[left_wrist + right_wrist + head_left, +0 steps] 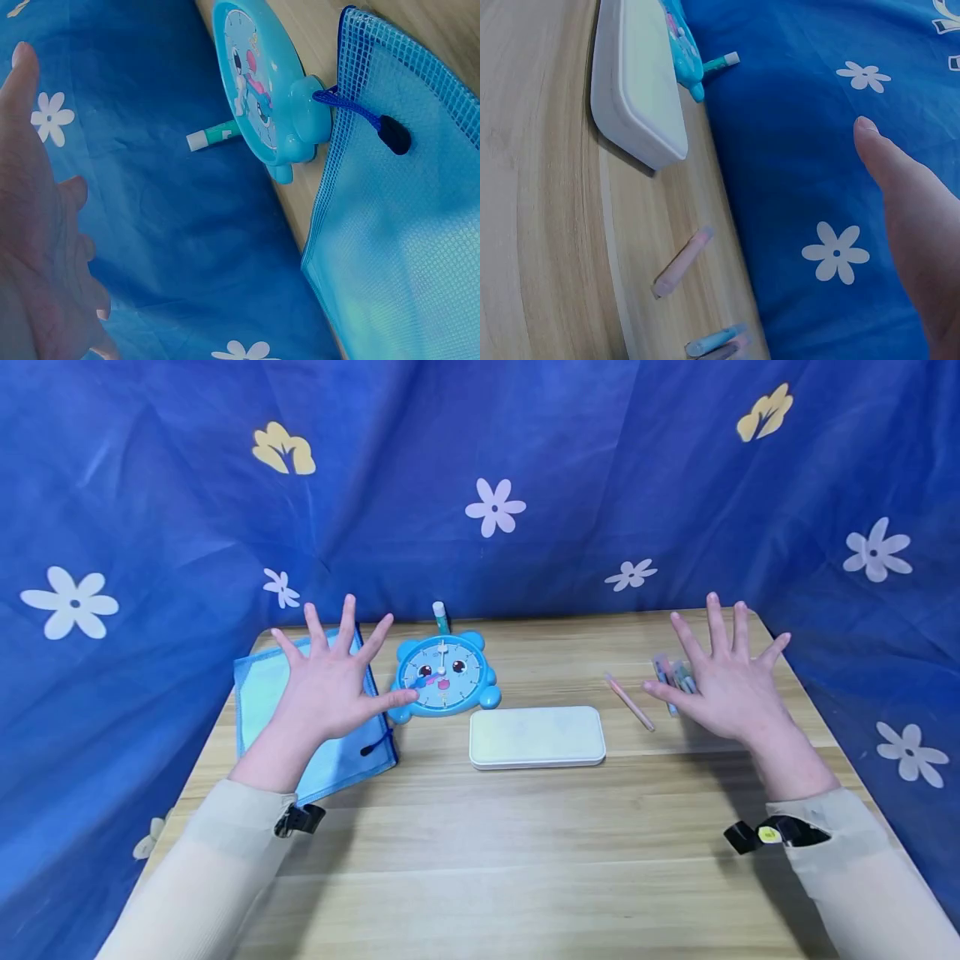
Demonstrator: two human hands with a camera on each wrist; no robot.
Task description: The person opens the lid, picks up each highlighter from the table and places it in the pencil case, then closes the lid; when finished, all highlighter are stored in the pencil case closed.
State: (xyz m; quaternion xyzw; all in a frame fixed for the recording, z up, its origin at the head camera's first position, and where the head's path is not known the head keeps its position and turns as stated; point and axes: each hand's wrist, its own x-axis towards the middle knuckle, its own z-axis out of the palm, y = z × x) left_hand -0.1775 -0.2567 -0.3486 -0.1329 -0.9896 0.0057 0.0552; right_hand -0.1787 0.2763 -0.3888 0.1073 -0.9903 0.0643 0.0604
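Note:
With fingers spread wide, my left hand (324,685) hovers over a blue mesh zipper pouch (337,760) at the table's left; its thumb overlaps the edge of a blue toy clock (465,668) with a cartoon face. My right hand (731,689), also spread and holding nothing, is above the right side, partly hiding several markers (663,672). One pink marker (630,702) lies apart, left of that hand. Between the hands sits a white pencil case (537,737), closed. Behind the clock is a glue stick (441,617) with a white cap. The left wrist view shows the pouch's zipper pull (394,135).
The wooden table (525,860) runs back to a blue flowered cloth (570,460) that hangs behind it and along both sides. Black straps with small devices (780,833) are on both wrists.

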